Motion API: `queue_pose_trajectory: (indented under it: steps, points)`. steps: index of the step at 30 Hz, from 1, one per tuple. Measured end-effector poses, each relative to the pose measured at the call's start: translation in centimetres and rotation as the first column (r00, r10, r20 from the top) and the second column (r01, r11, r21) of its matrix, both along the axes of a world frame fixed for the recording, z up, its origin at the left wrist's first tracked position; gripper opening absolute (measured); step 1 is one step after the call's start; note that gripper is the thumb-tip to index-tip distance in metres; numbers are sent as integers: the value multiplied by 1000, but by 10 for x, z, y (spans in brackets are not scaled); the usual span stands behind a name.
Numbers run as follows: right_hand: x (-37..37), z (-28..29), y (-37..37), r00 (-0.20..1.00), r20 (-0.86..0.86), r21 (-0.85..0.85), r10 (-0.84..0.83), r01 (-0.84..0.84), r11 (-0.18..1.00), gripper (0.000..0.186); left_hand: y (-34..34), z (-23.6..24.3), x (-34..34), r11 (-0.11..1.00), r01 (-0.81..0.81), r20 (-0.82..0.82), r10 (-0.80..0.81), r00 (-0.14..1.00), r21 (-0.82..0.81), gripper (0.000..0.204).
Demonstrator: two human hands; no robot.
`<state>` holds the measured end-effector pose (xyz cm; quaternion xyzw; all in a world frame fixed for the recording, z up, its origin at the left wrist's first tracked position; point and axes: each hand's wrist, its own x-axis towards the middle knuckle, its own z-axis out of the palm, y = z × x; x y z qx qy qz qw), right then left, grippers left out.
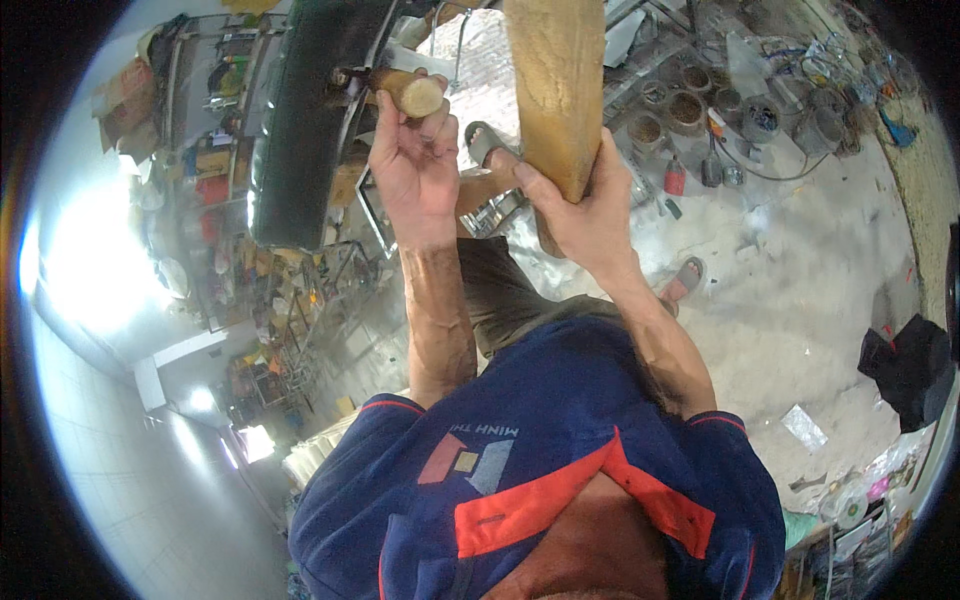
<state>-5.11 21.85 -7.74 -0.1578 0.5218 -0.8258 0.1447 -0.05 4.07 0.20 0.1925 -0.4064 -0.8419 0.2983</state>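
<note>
My left hand point(418, 170) is raised, its fingers curled round a short tool with a thick brown handle point(420, 97). The handle's pale round end faces me. Its dark far end points left, close to a long black padded panel point(305, 130); I cannot tell whether they touch. With my right hand point(588, 215) I grip the near end of a long yellowish-tan block point(560, 90), thumb on one side and fingers on the other. The block runs away from me and out of view at the top. A metal frame point(375, 210) stands beside my left forearm.
Several cans and pots point(687, 110) crowd the floor at the far right, near a red bottle point(674, 178) and a cable. Cluttered shelves point(215, 110) line the left. A black cloth point(908, 370) and a pale sheet point(803, 428) lie on the floor to the right.
</note>
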Motion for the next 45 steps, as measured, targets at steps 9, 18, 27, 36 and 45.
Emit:
queue_pose_trajectory:
  steps: [9,18,27,36,45]
  points:
    - [-2,16,10,996,-41,79,85,-82,994,46,-26,8,-3,988,8,-208,26,978,157,40]
    - [3,71,2,931,-358,-52,-67,52,997,49,-42,6,-16,960,-279,-62,277,959,-33,35]
    - [6,72,-15,949,-305,-105,-75,44,994,59,-44,19,-15,949,-291,-3,294,956,123,29]
    - [-2,56,-24,989,-126,-16,83,-86,996,52,-60,1,-3,986,-166,34,166,986,-11,30]
    - [8,13,-40,959,-69,294,273,-242,925,61,-60,-3,-4,965,-264,51,263,963,8,30]
